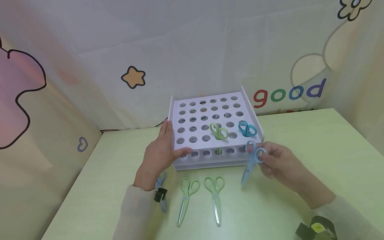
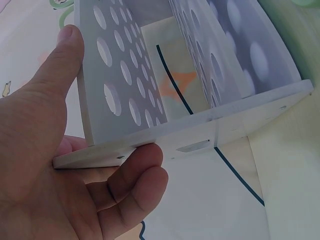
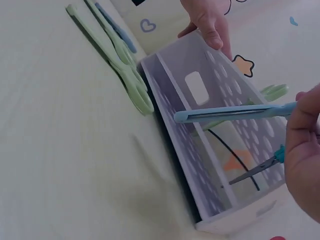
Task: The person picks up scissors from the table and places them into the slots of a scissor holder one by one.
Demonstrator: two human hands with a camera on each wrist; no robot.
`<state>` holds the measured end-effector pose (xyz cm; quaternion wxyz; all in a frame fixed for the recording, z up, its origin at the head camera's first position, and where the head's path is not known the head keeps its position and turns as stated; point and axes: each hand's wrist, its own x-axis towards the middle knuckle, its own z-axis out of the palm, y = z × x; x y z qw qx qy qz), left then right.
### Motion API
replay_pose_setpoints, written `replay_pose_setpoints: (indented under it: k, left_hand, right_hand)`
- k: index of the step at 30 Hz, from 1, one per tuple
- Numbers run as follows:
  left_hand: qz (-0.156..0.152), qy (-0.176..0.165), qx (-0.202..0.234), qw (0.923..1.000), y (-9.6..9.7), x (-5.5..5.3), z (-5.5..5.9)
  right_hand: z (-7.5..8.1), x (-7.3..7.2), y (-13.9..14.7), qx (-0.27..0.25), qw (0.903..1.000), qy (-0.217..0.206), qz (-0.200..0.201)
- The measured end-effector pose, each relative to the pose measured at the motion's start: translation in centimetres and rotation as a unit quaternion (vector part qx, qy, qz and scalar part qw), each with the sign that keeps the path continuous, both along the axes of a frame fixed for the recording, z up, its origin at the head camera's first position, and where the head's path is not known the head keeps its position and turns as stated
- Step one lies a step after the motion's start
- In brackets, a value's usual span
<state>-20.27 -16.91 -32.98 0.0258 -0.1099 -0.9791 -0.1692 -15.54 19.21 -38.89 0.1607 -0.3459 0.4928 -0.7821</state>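
Here's my right hand [image 1: 279,163], pinching the handle of the light-blue scissors [image 1: 251,161], blades angled down, just in front of the right front corner of the white rack [image 1: 198,123]. And my left hand [image 1: 160,146] is clamped on the rack's left side wall, thumb at the top panel's front edge. In the holes: a green pair [image 1: 218,132] and, to its right, a teal pair [image 1: 247,129]. Down on the counter [image 1: 90,200], two green scissors [image 1: 216,196] lie side by side; a blue pair [image 1: 163,205] lies partly hidden by my left wrist.
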Motion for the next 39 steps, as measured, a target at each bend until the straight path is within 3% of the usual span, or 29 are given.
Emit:
replay_pose_setpoints:
  k: [3, 6, 8, 10, 12, 15, 19, 22, 26, 33, 39]
  left_hand:
    - [0.001, 0.004, 0.002, 1.0, -0.1, 0.0, 0.1]
    - [0.0, 0.003, 0.003, 1.0, -0.1, 0.1, 0.1]
    - [0.001, 0.0, 0.004, 1.0, -0.1, 0.1, 0.0]
    - [0.0, -0.002, 0.005, 1.0, 0.0, 0.2, 0.0]
    - [0.002, -0.005, 0.005, 1.0, 0.0, 0.3, 0.0]
    - [0.004, -0.007, 0.002, 1.0, 0.0, 0.4, 0.0]
    - [0.007, -0.009, 0.0, 0.9999, 0.0, 0.3, 0.1]
    - [0.009, -0.01, -0.001, 0.9999, 0.1, 0.3, 0.2]
    - [0.01, -0.01, -0.001, 0.9999, 0.2, 0.3, 0.3]
    - [0.012, -0.013, -0.002, 0.9998, 0.2, 0.3, 0.3]
    - [0.011, -0.008, -0.004, 0.9999, 0.1, 0.3, 0.4]
  right_hand:
    - [0.9, 0.2, 0.1, -0.003, 0.9995, 0.002, -0.031]
    - [2.2, 0.8, -0.1, 0.045, 0.9922, 0.009, -0.115]
    - [3.0, 1.3, -0.4, 0.089, 0.9767, 0.011, -0.195]
    - [3.7, 1.9, -0.8, 0.13, 0.9547, 0.005, -0.268]
    - [4.2, 2.3, -1.2, 0.152, 0.9355, 0.0, -0.319]
    - [4.9, 2.5, -1.6, 0.161, 0.9204, 0.011, -0.356]
    - [5.9, 2.3, -1.9, 0.176, 0.9083, 0.032, -0.378]
    - [6.5, 2.0, -2.1, 0.164, 0.9106, 0.038, -0.377]
    - [7.0, 1.5, -2.6, 0.107, 0.9258, 0.035, -0.361]
    - [8.0, 0.8, -3.8, 0.074, 0.9287, 0.043, -0.361]
    - [9.0, 0.2, -5.0, 0.025, 0.9388, 0.054, -0.339]
